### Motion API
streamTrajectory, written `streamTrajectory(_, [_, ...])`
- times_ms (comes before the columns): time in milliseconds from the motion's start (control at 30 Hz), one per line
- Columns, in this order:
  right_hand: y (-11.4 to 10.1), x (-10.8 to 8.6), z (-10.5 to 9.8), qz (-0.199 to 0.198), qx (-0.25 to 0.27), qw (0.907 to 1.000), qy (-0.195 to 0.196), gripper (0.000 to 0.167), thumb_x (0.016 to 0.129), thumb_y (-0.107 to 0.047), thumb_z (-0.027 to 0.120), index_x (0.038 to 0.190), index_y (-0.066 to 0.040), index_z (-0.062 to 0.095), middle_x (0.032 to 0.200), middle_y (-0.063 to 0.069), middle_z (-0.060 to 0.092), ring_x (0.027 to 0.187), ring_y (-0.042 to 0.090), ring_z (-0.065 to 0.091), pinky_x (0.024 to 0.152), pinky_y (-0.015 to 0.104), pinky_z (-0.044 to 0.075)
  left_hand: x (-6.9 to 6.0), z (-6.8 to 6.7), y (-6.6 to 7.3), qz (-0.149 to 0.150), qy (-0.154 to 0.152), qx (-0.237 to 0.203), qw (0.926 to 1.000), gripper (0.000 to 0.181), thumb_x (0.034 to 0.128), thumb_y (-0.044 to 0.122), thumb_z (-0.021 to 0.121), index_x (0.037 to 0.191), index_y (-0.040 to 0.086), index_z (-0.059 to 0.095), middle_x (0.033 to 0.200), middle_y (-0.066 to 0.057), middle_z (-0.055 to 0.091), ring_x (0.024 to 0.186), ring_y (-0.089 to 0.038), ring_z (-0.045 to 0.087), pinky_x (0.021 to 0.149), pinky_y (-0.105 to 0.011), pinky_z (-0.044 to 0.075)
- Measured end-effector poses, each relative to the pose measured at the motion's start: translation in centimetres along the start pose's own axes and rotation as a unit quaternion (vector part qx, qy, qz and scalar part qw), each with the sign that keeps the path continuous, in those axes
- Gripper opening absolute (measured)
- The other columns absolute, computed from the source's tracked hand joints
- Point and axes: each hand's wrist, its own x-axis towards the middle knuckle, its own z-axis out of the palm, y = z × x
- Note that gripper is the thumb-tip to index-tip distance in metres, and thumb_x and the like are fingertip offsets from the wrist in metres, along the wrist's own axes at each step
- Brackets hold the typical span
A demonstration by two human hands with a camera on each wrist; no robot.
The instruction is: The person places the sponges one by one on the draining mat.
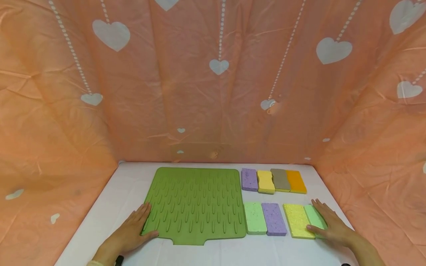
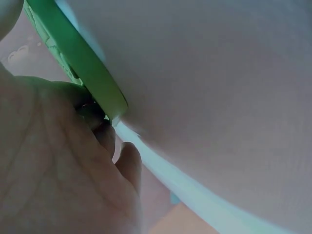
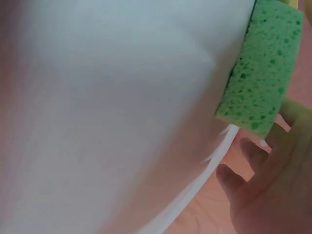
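Note:
A green ridged mat (image 1: 196, 203) with a short tab at its near edge lies flat on the white table. My left hand (image 1: 131, 229) rests at its left edge, fingers extended and thumb at the near left corner. In the left wrist view the fingers meet the side of the mat (image 2: 92, 63). My right hand (image 1: 336, 227) lies at the right end of the near row of sponges, partly covering a light green sponge (image 1: 313, 214). Its thumb reaches toward the speckled yellow sponge (image 1: 297, 221). The right wrist view shows loosely spread fingers beside the green sponge (image 3: 263, 68).
Left of the yellow sponge lie a purple sponge (image 1: 274, 220) and a pale green sponge (image 1: 255, 218) next to the mat. Behind them runs a row: purple (image 1: 249, 180), wavy-sided yellow (image 1: 266, 181), grey-topped (image 1: 280, 179) and orange (image 1: 296, 181) sponges. Orange heart-patterned cloth (image 1: 199, 111) encloses the table.

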Motion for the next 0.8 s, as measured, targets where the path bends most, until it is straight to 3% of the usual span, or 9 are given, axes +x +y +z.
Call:
streamTrajectory(133, [0.3, -0.1, 0.0, 0.002, 0.003, 1.0000, -0.002, 0.105, 0.089, -0.037, 0.083, 0.167, 0.004, 0.026, 0.166, 0.041, 0.023, 0.147, 0.070, 0.022, 0.125, 0.076, 0.003, 0.1, -0.1, 0.0, -0.003, -0.006, -0.006, 1.0000, 0.106, 0.0973, 0.061, 0.070, 0.164, -0.011, 0.029, 0.173, -0.029, 0.025, 0.160, -0.049, 0.021, 0.106, -0.004, -0.020])
streamTrajectory(233, [0.5, -0.4, 0.1, -0.007, 0.002, 1.0000, 0.002, 0.108, 0.086, -0.035, 0.086, 0.166, 0.007, 0.025, 0.166, 0.042, 0.024, 0.146, 0.069, 0.024, 0.127, 0.033, -0.012, 0.1, 0.0, 0.0, -0.006, -0.013, -0.009, 0.9999, 0.107, 0.0974, 0.061, 0.070, 0.164, -0.011, 0.028, 0.173, -0.029, 0.024, 0.160, -0.049, 0.020, 0.105, -0.003, -0.020])
streamTrajectory(333, [0.6, -0.8, 0.2, -0.029, -0.010, 0.9994, 0.015, 0.112, 0.082, -0.033, 0.090, 0.165, 0.008, 0.026, 0.163, 0.044, 0.028, 0.161, 0.050, 0.017, 0.106, 0.003, -0.010, 0.1, -0.1, 0.0, -0.008, -0.016, -0.009, 0.9998, 0.107, 0.0972, 0.061, 0.071, 0.164, -0.011, 0.028, 0.173, -0.029, 0.023, 0.160, -0.049, 0.019, 0.104, -0.003, -0.021])
streamTrajectory(400, [0.7, -1.0, 0.1, -0.050, -0.020, 0.9982, 0.026, 0.116, 0.077, -0.031, 0.094, 0.164, 0.010, 0.027, 0.160, 0.045, 0.032, 0.165, 0.015, 0.005, 0.103, -0.003, -0.007, 0.1, -0.1, 0.0, -0.007, -0.016, -0.009, 0.9998, 0.108, 0.0970, 0.061, 0.071, 0.164, -0.011, 0.028, 0.173, -0.030, 0.024, 0.160, -0.050, 0.020, 0.103, -0.002, -0.021])
streamTrajectory(500, [0.7, -1.3, 0.0, -0.084, -0.025, 0.9954, 0.040, 0.122, 0.070, -0.028, 0.098, 0.161, 0.014, 0.029, 0.155, 0.048, 0.037, 0.138, -0.029, 0.000, 0.104, -0.006, -0.002, 0.1, -0.2, 0.1, -0.008, -0.016, -0.013, 0.9998, 0.108, 0.0968, 0.061, 0.071, 0.164, -0.011, 0.028, 0.173, -0.030, 0.023, 0.160, -0.050, 0.019, 0.105, -0.003, -0.020])
streamTrajectory(633, [0.6, -1.4, -0.3, -0.104, -0.015, 0.9937, 0.039, 0.125, 0.065, -0.026, 0.099, 0.158, 0.020, 0.029, 0.152, 0.052, 0.037, 0.134, -0.034, -0.001, 0.105, -0.006, -0.001, 0.1, -0.1, 0.0, 0.000, -0.007, -0.015, 0.9999, 0.109, 0.0954, 0.061, 0.073, 0.163, -0.013, 0.029, 0.172, -0.031, 0.025, 0.159, -0.051, 0.021, 0.130, -0.029, -0.003])
streamTrajectory(700, [0.7, -1.5, -0.4, -0.101, -0.011, 0.9943, 0.033, 0.124, 0.065, -0.024, 0.098, 0.158, 0.020, 0.029, 0.152, 0.052, 0.036, 0.134, -0.034, -0.001, 0.104, -0.006, -0.001, 0.0, 0.0, -0.2, 0.008, 0.002, -0.016, 0.9998, 0.109, 0.0947, 0.060, 0.074, 0.162, -0.014, 0.030, 0.171, -0.032, 0.026, 0.158, -0.052, 0.023, 0.133, -0.044, 0.007])
streamTrajectory(767, [0.8, -1.4, -0.4, -0.095, -0.009, 0.9951, 0.026, 0.123, 0.067, -0.022, 0.098, 0.159, 0.019, 0.027, 0.152, 0.052, 0.035, 0.132, -0.035, -0.001, 0.104, -0.006, -0.001, 0.0, 0.1, -0.3, 0.017, 0.009, -0.014, 0.9997, 0.109, 0.0944, 0.059, 0.075, 0.161, -0.015, 0.030, 0.170, -0.034, 0.027, 0.157, -0.053, 0.024, 0.132, -0.050, 0.010])
streamTrajectory(800, [0.8, -1.4, -0.5, -0.091, -0.010, 0.9956, 0.022, 0.123, 0.067, -0.020, 0.097, 0.160, 0.018, 0.026, 0.153, 0.051, 0.035, 0.130, -0.035, -0.002, 0.103, -0.006, -0.001, 0.1, 0.2, -0.4, 0.021, 0.013, -0.012, 0.9996, 0.109, 0.0943, 0.059, 0.075, 0.160, -0.016, 0.031, 0.169, -0.035, 0.028, 0.156, -0.054, 0.025, 0.133, -0.044, 0.006])
